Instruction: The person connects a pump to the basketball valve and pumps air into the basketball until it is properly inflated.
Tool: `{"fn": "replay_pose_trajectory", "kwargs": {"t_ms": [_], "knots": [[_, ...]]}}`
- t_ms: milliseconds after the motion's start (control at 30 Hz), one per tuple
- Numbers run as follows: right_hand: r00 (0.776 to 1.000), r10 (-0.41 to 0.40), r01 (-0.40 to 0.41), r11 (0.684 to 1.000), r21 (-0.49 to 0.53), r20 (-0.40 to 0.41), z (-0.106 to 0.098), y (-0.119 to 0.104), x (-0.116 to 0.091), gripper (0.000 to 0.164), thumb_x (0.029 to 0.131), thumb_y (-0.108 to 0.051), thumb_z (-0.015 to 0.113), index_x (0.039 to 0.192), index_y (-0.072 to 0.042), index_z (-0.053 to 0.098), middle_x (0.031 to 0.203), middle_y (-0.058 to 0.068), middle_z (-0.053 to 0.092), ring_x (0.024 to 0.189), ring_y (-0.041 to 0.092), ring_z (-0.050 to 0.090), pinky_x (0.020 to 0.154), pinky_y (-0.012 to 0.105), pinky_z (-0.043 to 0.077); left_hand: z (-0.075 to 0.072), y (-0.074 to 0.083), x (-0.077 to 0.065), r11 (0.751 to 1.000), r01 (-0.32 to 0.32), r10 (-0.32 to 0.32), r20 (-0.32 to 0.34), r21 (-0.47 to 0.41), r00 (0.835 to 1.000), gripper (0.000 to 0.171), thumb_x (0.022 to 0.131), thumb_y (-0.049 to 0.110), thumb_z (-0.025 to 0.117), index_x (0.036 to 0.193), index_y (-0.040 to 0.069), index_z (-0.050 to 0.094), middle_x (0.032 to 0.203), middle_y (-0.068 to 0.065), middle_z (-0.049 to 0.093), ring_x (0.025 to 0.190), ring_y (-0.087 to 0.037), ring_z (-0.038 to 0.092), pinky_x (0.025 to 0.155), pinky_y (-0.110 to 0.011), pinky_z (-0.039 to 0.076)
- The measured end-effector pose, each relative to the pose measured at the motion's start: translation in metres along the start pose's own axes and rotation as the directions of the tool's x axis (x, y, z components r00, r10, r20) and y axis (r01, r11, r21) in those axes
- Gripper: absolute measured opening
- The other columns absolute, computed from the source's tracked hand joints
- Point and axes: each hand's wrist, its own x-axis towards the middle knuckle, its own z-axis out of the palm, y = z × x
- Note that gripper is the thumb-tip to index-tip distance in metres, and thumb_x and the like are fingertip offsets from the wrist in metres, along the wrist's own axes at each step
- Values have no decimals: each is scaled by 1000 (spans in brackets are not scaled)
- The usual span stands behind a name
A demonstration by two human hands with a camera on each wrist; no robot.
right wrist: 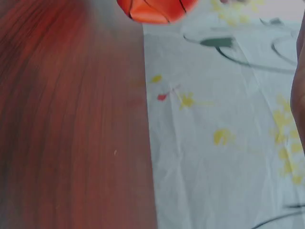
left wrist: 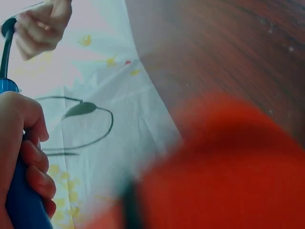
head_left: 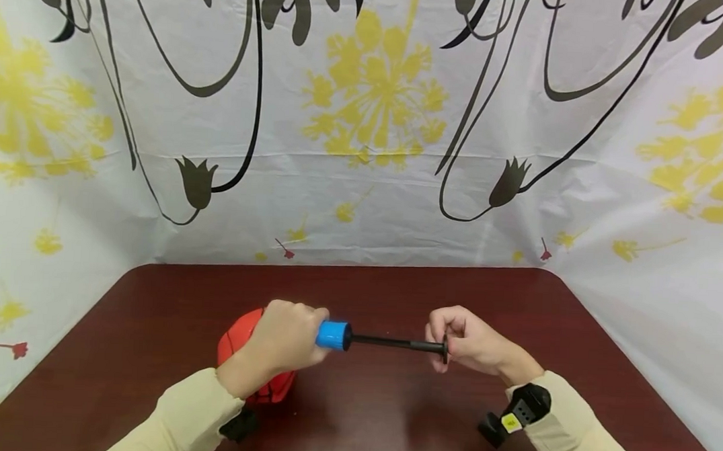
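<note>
My left hand grips the blue barrel of a hand pump, which lies roughly level above the table. A thin black plunger rod stretches out of the barrel towards the right. At the rod's far end, my right hand pinches the black disc-like handle between thumb and fingers. Behind and below the left hand shows a red ball with black lines, partly covered by that hand and wrist. In the left wrist view the ball is large and blurred. The pump's other end is hidden.
The dark reddish-brown table has rounded back corners. White cloth with yellow flowers and dark stems hangs behind it and along both sides. A black wrist device sits over the right sleeve, and a dark one under the left.
</note>
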Motion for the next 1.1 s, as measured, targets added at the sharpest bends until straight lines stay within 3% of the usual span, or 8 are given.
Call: {"fn": "replay_pose_trajectory", "kwargs": {"t_ms": [100, 200, 333, 467, 633, 800, 967, 1100], "knots": [[997, 53, -54, 998, -11, -55, 1, 4, -4, 30, 88, -19, 51, 79, 6, 38, 73, 9, 56, 69, 13, 59, 56, 26, 48, 1, 2, 2, 1000, 15, -16, 26, 16, 1000, 27, 59, 34, 71, 66, 14, 53, 52, 5, 48, 41, -8, 40, 39, -24, 34], [983, 111, -121, 991, -62, -146, 6, 17, 14, 26, 86, -13, 56, 79, 7, 41, 79, 4, 61, 69, 13, 61, 59, 29, 50, 3, 6, 5, 1000, 20, -20, 21, 19, 1000, 28, 58, 33, 70, 62, 14, 50, 49, 5, 44, 40, -8, 38, 39, -24, 33], [973, 115, -151, 973, -173, -199, 16, 25, 37, 26, 84, -12, 58, 79, 9, 44, 72, 17, 60, 66, 15, 63, 56, 41, 50, 5, 12, 7, 999, 29, -28, 13, -22, 1000, 27, 60, 31, 70, 62, 14, 50, 48, 5, 41, 39, -8, 35, 38, -23, 32], [967, 153, -195, 959, -205, -201, 22, 16, 36, 25, 85, -10, 56, 84, 14, 47, 71, 20, 60, 65, 15, 64, 55, 47, 48, 8, 12, 1, 996, 26, -24, 32, -81, 999, 25, 62, 32, 69, 65, 14, 53, 49, 6, 42, 39, -6, 35, 38, -21, 30], [976, 113, -140, 980, -143, -186, 12, -7, 13, 21, 87, -11, 53, 87, 9, 49, 75, 2, 63, 65, 10, 62, 55, 34, 51, 9, 0, -4, 995, 42, -42, 4, -94, 999, 26, 61, 32, 71, 73, 12, 59, 55, 5, 53, 42, -7, 43, 40, -23, 34], [996, 26, -27, 1000, -10, -90, 1, -7, -1, 17, 88, -19, 51, 87, -2, 48, 73, 4, 57, 64, 9, 57, 53, 24, 45, 8, 3, -1, 994, 60, -57, 40, -90, 998, 26, 61, 32, 71, 72, 12, 59, 55, 5, 52, 43, -7, 43, 41, -23, 35], [993, 86, -85, 996, 25, -77, 3, 16, 15, 21, 87, -21, 54, 81, -3, 44, 72, 4, 53, 61, 13, 54, 55, 26, 45, 5, 22, 15, 995, 54, -48, 70, -87, 996, 24, 62, 32, 69, 66, 13, 55, 50, 6, 45, 41, -7, 38, 40, -22, 32], [974, 145, -153, 988, -33, -172, 7, 18, 27, 15, 84, -22, 59, 84, -9, 51, 74, -2, 59, 63, 10, 58, 59, 25, 49, 1, 26, 23, 997, 53, -52, 22, -49, 998, 26, 60, 31, 70, 63, 13, 52, 47, 5, 39, 39, -8, 34, 39, -22, 30]]}}
